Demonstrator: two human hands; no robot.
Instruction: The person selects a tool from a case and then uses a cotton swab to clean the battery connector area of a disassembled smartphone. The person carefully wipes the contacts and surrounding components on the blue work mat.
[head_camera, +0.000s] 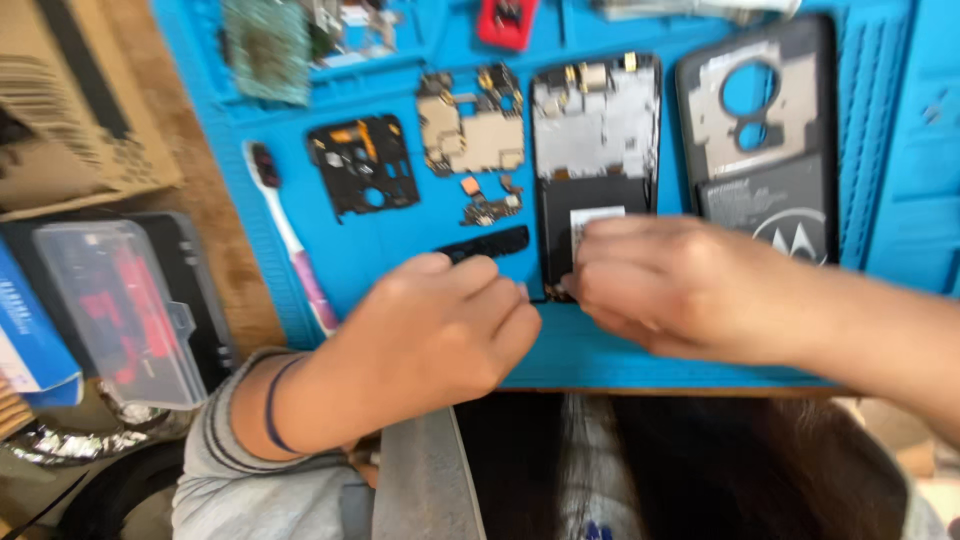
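While both hands meet at its near end, the opened black phone frame (596, 170) runs lengthwise away from the person on the blue mat (880, 240). Right hand (672, 285) is nearer, its fingers pressed together at the frame's lower edge; whether they pinch anything I cannot tell. Left hand (450, 325) is curled just beside it.

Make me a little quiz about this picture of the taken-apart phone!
1. True or false: the toothbrush lies at the left edge of the blue mat.
2. Which part lies farthest right? A) back cover B) circuit board C) black inner plate
3. Fill in: both hands meet at the bottom end of the phone ____.

Key: 1 true. 2 A. 3 frame; the left hand and right hand meet there, too blurred to tell what the fingers pinch.
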